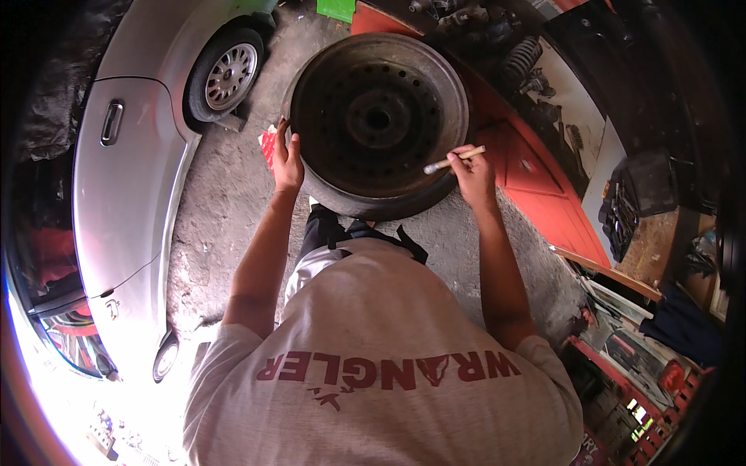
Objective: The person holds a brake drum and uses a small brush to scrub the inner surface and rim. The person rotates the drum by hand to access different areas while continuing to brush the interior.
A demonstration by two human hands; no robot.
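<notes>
A large wheel (378,118), its dark steel rim ringed with small holes around a central hub hole, is in front of me. My right hand (472,177) grips a small brush (458,158) with a pale wooden handle. The brush's tip points left, over the rim's near right edge. On the other side, my left hand (288,161) rests at the wheel's left edge, fingers stretched out and apart. Beside that hand is a red and white object (269,146), partly hidden, and I cannot make out what it is.
To the left stands a silver car (128,186) with an alloy wheel (230,76). A red panel (528,167) bounds the right, with a coil spring (522,58) and metal parts beyond it. A case of tools (619,210) sits farther right. The floor (225,202) is rough concrete.
</notes>
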